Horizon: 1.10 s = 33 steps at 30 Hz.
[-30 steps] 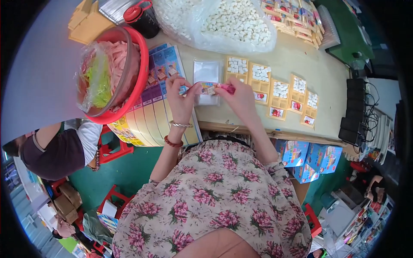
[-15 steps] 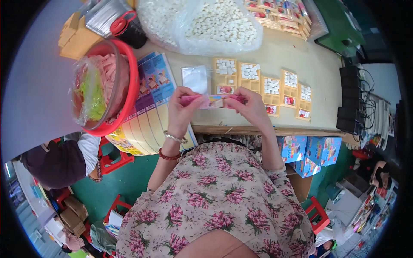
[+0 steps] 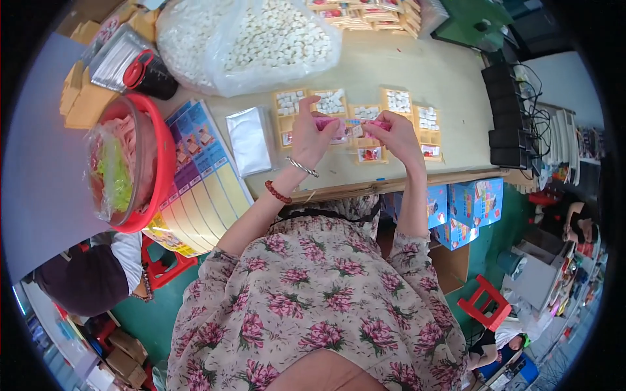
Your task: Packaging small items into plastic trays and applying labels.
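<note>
My left hand (image 3: 312,135) and my right hand (image 3: 399,135) pinch the two ends of a small pink printed packet (image 3: 340,132), stretched level between them. The left index finger is raised off it. Under and around the hands stand several pale yellow compartment trays (image 3: 430,135), each with white cubes in the far section. Some of them also have a small red-and-white sachet (image 3: 369,154) at the near end. My left hand partly covers the leftmost trays. Left of them lies a stack of clear plastic bags (image 3: 250,143).
Behind sits a big clear bag of white cubes (image 3: 280,42). To the left are a red basin (image 3: 166,159) with pink packets, a printed sheet (image 3: 205,202) and a black bottle (image 3: 155,77). Black boxes with cables (image 3: 505,117) line the right end. Blue cartons (image 3: 466,202) stand under the table edge (image 3: 450,176).
The view has shifted, and both hands with the pink packet now sit farther over the trays. The left index finger has lifted away from the packet.
</note>
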### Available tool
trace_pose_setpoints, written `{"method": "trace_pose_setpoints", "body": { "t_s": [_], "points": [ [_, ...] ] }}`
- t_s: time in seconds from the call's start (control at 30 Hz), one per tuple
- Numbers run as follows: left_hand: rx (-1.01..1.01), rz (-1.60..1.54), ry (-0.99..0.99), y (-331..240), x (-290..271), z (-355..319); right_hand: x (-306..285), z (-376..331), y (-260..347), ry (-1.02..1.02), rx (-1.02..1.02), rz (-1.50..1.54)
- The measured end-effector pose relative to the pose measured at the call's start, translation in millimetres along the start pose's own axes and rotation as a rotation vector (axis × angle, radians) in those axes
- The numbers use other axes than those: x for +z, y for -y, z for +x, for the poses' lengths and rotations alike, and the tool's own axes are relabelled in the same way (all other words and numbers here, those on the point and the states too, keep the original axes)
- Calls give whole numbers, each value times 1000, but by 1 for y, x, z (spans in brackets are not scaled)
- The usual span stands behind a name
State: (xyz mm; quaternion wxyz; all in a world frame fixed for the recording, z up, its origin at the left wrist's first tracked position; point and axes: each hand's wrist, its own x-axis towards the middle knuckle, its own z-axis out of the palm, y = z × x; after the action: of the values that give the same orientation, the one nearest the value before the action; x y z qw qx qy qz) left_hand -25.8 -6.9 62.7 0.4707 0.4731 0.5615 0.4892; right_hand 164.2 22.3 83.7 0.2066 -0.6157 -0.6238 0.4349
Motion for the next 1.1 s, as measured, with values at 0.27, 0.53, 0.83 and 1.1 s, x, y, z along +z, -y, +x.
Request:
{"method": "trace_pose_setpoints", "body": {
  "t_s": [0.27, 0.53, 0.83, 1.1],
  "points": [
    [-97, 114, 183, 20, 41, -4, -34, -20, -27, 10, 129, -80],
    [51, 372, 129, 22, 47, -11, -16, -3, -37, -112, 15, -370],
    [51, 529, 151, 9, 59, -22, -15, -5, -39, -156, -31, -625],
    [-90, 104, -15, 41, 84, -32, -31, -17, -53, -136, 20, -443]
  ]
}}
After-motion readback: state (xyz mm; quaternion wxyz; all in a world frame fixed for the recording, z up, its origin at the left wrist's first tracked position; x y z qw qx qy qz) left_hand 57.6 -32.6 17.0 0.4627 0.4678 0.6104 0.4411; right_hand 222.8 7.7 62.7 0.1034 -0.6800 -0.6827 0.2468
